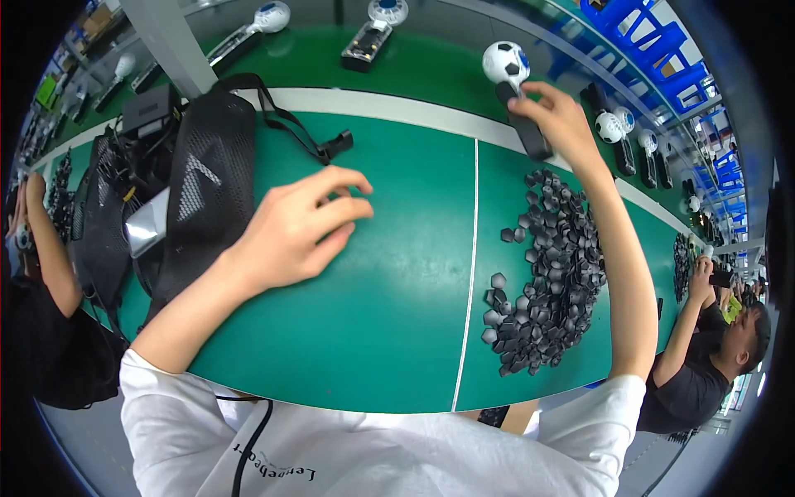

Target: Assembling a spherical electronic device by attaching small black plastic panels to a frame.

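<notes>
Nearest, a white shirt (364,451) with a dark cord hanging down its front fills the lower edge, and both forearms are extended from it over the green work mat (381,315). A white seam line (470,273) runs from near to far across the mat.

To the right of that line a heap of small black hexagonal caps (551,273) is spread in a long band, kept within easy reach of the right arm, with a few strays lying loose on its left edge. The left hand (302,224) is held low over bare mat left of centre, empty, its fingers loosely curled and pointing right; whether it touches the mat cannot be told. Just left of it a black mesh bag (199,190) with a strap is pushed aside, clear of the working area.

Farther off, the right hand (559,124) is closed around the black handle of a small fan with a football-patterned head (506,63), held at the mat's far right edge, just beyond the caps. Beyond a pale strip, similar fans (373,33) are laid out on a farther green surface. Other workers are seen at the far left and right edges.
</notes>
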Tool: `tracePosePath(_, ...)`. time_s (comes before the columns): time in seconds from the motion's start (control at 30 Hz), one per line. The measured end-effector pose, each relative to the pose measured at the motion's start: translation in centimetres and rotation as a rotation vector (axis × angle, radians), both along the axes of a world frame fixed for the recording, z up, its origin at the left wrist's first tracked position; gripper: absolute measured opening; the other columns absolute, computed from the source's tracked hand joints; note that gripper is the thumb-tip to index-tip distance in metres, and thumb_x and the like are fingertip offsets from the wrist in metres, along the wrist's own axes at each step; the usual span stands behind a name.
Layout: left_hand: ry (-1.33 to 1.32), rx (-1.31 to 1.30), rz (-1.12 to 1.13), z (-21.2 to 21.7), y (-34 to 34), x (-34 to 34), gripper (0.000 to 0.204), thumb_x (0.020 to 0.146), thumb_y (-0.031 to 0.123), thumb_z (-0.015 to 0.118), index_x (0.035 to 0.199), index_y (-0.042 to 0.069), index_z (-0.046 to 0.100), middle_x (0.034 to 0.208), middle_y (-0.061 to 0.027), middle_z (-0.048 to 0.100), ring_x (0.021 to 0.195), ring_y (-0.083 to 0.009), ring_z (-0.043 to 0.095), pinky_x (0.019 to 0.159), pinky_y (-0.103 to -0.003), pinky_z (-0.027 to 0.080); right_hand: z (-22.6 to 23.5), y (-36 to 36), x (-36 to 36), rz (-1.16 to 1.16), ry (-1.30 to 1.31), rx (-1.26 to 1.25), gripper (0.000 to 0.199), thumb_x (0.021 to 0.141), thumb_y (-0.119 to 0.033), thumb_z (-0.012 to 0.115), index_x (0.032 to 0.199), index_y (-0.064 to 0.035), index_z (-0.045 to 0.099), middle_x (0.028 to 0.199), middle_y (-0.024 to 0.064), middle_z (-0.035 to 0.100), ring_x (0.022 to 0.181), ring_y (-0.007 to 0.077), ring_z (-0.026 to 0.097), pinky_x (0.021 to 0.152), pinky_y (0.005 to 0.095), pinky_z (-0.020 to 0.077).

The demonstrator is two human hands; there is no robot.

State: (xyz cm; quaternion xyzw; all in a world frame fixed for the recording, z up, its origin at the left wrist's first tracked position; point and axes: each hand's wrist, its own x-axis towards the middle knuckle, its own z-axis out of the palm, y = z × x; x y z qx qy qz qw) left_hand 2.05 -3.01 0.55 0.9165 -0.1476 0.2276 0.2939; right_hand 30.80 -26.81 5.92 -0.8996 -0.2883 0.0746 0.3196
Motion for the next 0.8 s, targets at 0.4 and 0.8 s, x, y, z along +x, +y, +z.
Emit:
tracePosePath(0.4,-0.066,0.029,-0.130,0.4,0.7,2.0,0.013,0.075,-0.001,0.070,0.087,0.004,0.068,0.102,-0.0071,0.066,0.073,-0.0208,0.060,0.066,-0.032,0.050,-5.3,21.9,2.4,-0.080,-0.560,-0.109,0.059,0.087,-0.058,0.062,0.121,-0.0104,0.067,0.125,0.0164,0.061,0.098,0.0386,0.069,0.082,0.0484,0.0565)
tracePosePath(0.8,-0.135,-0.168,0.238,0.2,1.2,2.5,0.038,0.084,0.007,0.062,0.121,0.002,0.069,0.132,-0.0152,0.062,0.110,-0.0296,0.063,0.092,-0.037,0.051,-1.8,9.2,-13.0,0.321,-0.408,-0.232,0.037,0.083,-0.033,0.064,0.112,-0.0101,0.070,0.115,0.0184,0.060,0.086,0.0383,0.068,0.073,0.0485,0.0570)
